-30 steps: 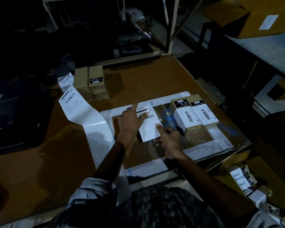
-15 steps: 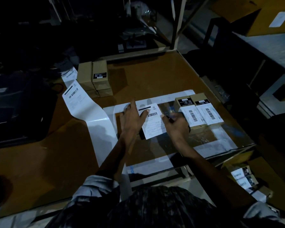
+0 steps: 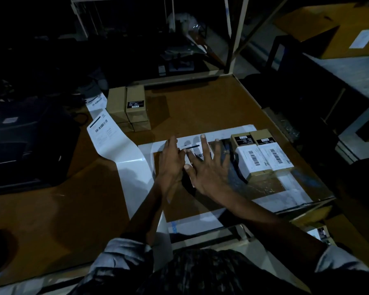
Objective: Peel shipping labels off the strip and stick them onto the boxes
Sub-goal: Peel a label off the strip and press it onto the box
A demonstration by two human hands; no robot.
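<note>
A white shipping label (image 3: 191, 148) lies on a box in the middle of the table, mostly hidden by my hands. My right hand (image 3: 209, 167) lies flat on it with the fingers spread and straight. My left hand (image 3: 172, 161) rests with straight fingers on the label's left edge. To the right stand two labelled boxes (image 3: 262, 157) side by side. The white label strip (image 3: 124, 154) curls from the far left across the table toward me, with one printed label on it.
A stack of brown unlabelled boxes (image 3: 127, 107) stands at the back left beside the strip. A dark printer (image 3: 24, 141) sits at the far left. More labelled boxes (image 3: 320, 233) lie below the table's right edge. A large carton (image 3: 332, 28) sits at top right.
My right hand has moved from the label's right edge onto the label and spread flat over it. The left hand stays at the label's left side.
</note>
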